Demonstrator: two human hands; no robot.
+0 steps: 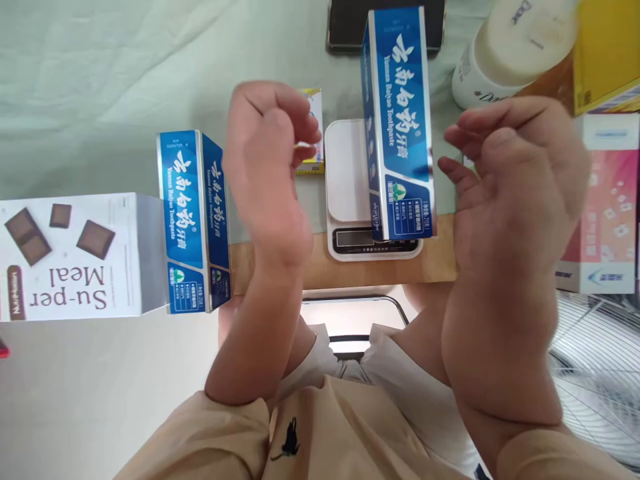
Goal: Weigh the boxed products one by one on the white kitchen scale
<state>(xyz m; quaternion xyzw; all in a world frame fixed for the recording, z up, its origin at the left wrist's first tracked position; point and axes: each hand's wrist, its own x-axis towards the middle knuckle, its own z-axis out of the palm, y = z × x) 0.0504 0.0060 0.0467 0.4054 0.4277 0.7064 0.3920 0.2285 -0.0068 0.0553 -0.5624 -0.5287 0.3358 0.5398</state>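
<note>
One blue toothpaste box lies over right part of white scale, long axis running away from me, far end reaching past scale. My right hand nearer: box just left of fingertips, thin gap between. My left hand farther off, box to its right. Fingers of both loosely curled, nothing grasped. Outward: second toothpaste box left, Dove tub far right.
</note>
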